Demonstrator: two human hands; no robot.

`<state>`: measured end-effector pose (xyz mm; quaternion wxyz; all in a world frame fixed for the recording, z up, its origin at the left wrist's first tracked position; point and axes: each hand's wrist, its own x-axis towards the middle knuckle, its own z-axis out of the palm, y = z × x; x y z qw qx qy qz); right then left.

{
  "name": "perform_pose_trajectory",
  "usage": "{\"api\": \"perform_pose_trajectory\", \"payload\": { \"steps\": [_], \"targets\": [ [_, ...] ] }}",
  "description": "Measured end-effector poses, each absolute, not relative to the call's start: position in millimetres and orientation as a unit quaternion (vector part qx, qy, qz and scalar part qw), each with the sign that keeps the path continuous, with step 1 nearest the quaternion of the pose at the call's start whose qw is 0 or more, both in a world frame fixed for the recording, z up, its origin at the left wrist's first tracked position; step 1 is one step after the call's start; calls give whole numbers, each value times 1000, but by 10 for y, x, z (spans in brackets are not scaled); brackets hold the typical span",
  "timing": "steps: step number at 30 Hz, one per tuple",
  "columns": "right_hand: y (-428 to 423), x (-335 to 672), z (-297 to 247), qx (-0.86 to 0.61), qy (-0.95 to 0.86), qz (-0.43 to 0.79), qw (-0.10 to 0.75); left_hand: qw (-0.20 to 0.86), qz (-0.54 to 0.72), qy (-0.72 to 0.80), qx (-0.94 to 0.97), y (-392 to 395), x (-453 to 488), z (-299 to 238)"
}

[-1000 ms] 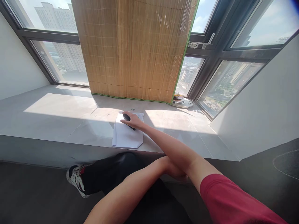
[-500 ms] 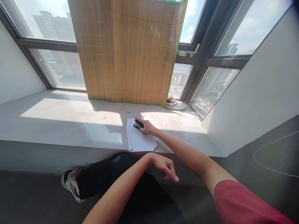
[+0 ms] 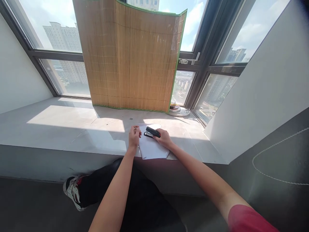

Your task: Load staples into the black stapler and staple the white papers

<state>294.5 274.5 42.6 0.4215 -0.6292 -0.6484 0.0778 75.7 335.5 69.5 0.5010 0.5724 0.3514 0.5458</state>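
Observation:
A stack of white paper (image 3: 152, 149) lies on the pale window ledge (image 3: 72, 129) near its front edge. My right hand (image 3: 164, 138) is closed around a black stapler (image 3: 152, 132) that rests on the paper's far end. My left hand (image 3: 134, 136) sits at the paper's left edge with its fingers curled on the top corner.
A bamboo screen with green trim (image 3: 130, 58) stands against the window behind the paper. A small stack of dishes (image 3: 176, 109) sits at the screen's right foot. A white wall (image 3: 260, 90) closes the ledge on the right. My knee and a shoe (image 3: 72, 190) are below.
My left hand rose from my lap to the paper's left edge. The right hand turned the stapler and shifted right with it. The view tilted up a little.

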Motion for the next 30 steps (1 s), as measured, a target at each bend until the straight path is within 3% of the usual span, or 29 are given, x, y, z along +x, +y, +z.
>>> {"api": "perform_pose_trajectory", "payload": {
  "steps": [4, 6, 14, 20, 30],
  "targets": [
    [2552, 3114, 462, -643, -582, 96, 489, 239, 406, 460, 752, 3294, 879, 498],
    [2458, 3175, 460, -637, -578, 95, 500, 175, 323, 464, 806, 3263, 898, 435],
    [2368, 3096, 284, -612, -639, 63, 462, 160, 267, 462, 831, 3317, 892, 409],
    [2403, 3100, 281, -599, -640, 115, 466, 156, 282, 464, 825, 3333, 888, 397],
    [2243, 3065, 458, -648, -518, -14, 558, 136, 285, 498, 807, 3281, 889, 419]
  ]
}}
